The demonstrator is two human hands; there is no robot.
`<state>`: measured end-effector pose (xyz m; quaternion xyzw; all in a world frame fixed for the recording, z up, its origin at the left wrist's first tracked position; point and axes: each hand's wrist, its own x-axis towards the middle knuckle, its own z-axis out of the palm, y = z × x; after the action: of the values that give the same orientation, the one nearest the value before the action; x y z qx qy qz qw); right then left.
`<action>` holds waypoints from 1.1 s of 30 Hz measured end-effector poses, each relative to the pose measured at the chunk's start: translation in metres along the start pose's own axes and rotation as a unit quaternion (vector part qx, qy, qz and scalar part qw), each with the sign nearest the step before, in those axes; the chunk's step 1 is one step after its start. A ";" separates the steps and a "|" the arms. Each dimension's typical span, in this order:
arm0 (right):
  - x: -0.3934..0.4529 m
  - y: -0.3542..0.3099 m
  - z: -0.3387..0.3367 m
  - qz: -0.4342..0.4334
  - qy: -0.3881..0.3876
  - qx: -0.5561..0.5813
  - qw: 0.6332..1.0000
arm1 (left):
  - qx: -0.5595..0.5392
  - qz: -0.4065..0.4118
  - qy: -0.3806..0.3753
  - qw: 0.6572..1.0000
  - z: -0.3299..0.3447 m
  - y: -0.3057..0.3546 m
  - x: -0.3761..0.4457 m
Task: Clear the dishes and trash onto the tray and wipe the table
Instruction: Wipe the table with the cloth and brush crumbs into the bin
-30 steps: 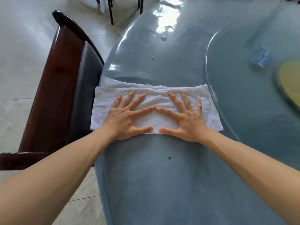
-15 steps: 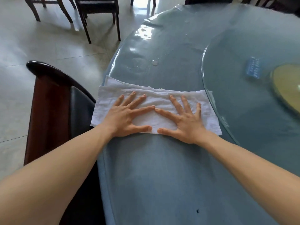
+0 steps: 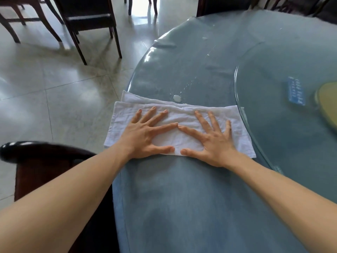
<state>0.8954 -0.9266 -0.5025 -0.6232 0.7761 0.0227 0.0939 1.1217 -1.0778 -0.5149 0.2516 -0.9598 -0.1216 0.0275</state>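
Cloth: the folded white cloth (image 3: pixel 179 128) lies flat on the blue-grey table (image 3: pixel 182 207), close to its left edge, its left end overhanging that edge; folded wide, it likely covers a broad strip per pass.
Left hand: the left hand (image 3: pixel 145 137) presses palm-down on the cloth's left half, fingers straight and spread, which spreads the pressure.
Right hand: the right hand (image 3: pixel 211 141) mirrors it on the right half, fingers spread; the two index fingertips touch, the thumbs nearly meet.
Spill: a pale droplet (image 3: pixel 177 98) sits just beyond the cloth's far edge, with smaller specks trailing away, probably the next target.
Turntable: a glass lazy Susan (image 3: pixel 273 143) lies just right of the cloth.
Chair: a dark wooden chair (image 3: pixel 36 161) stands beside the table at the left.
Stage: no dishes or tray in view; wiping appears underway.
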 end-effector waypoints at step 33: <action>0.174 0.012 -0.036 0.196 -0.016 0.046 0.979 | 0.004 0.202 -0.042 0.979 -0.035 -0.145 0.224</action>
<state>0.8439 -1.0967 -0.4980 -0.4534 0.8818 0.0148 0.1291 0.9993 -1.3174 -0.5185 0.0477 -0.9915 -0.1207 0.0100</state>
